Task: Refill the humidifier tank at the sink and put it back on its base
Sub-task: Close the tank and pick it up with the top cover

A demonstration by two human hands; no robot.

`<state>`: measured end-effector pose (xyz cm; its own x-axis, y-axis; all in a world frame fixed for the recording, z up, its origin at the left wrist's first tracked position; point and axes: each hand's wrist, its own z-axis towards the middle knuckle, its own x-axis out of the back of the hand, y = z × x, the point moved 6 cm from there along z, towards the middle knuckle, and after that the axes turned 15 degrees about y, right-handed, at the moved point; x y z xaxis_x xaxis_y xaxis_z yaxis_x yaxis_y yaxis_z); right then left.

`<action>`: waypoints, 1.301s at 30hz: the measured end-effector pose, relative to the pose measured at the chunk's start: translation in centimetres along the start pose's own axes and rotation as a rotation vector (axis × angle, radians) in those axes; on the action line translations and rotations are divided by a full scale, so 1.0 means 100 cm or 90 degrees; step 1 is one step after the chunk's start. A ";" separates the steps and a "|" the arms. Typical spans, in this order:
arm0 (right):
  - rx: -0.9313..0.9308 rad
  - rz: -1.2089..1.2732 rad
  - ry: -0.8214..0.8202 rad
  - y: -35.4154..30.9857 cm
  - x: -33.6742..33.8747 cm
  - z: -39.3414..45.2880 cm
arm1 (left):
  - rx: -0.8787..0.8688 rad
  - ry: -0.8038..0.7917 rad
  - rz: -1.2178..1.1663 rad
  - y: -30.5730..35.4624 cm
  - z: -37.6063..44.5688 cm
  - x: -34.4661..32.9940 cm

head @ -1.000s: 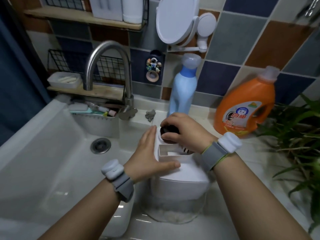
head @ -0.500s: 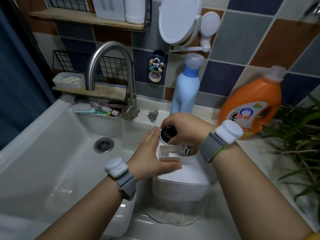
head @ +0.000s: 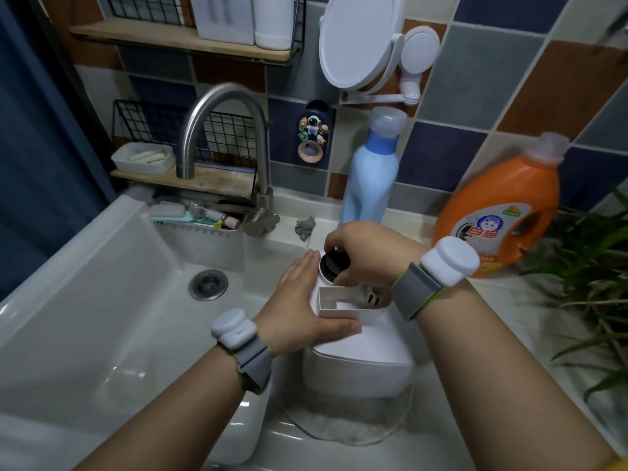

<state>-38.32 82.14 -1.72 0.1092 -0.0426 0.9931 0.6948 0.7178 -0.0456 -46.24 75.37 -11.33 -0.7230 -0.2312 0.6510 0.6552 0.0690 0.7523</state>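
The humidifier tank stands upside down on the counter to the right of the sink, its clear part at the bottom and its white underside up. My left hand lies flat against the tank's left side, thumb across the white top. My right hand curls over the black round cap on the tank's far end, fingers gripping its rim. The steel faucet arches over the basin to the left; no water runs from it. The humidifier base is not in view.
A blue bottle and an orange detergent jug stand against the tiled wall behind the tank. A green plant spreads at the right. A toiletries rack hangs inside the sink by the drain.
My right hand has shifted on the cap, showing more of its black top. The view has drifted slightly; the left hand and the tank stay where they were.
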 end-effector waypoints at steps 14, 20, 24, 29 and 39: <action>-0.013 -0.034 -0.049 0.001 0.004 0.002 | 0.015 -0.003 0.002 0.001 -0.002 0.003; -0.045 -0.005 -0.034 0.005 -0.001 -0.004 | 0.021 -0.002 0.012 0.001 -0.004 0.001; -0.076 -0.010 -0.012 0.004 -0.008 -0.003 | 0.021 0.006 0.014 0.000 -0.003 0.002; -0.125 -0.023 0.049 0.009 -0.008 -0.007 | 0.016 0.007 0.013 0.004 0.000 0.003; 0.019 0.053 -0.043 0.000 -0.005 -0.002 | 0.009 0.006 0.021 0.003 -0.002 0.003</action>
<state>-38.20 82.00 -2.25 0.1162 0.0644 0.9911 0.6637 0.7373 -0.1257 -46.25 75.12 -10.95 -0.6988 -0.2377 0.6746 0.6755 0.0910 0.7318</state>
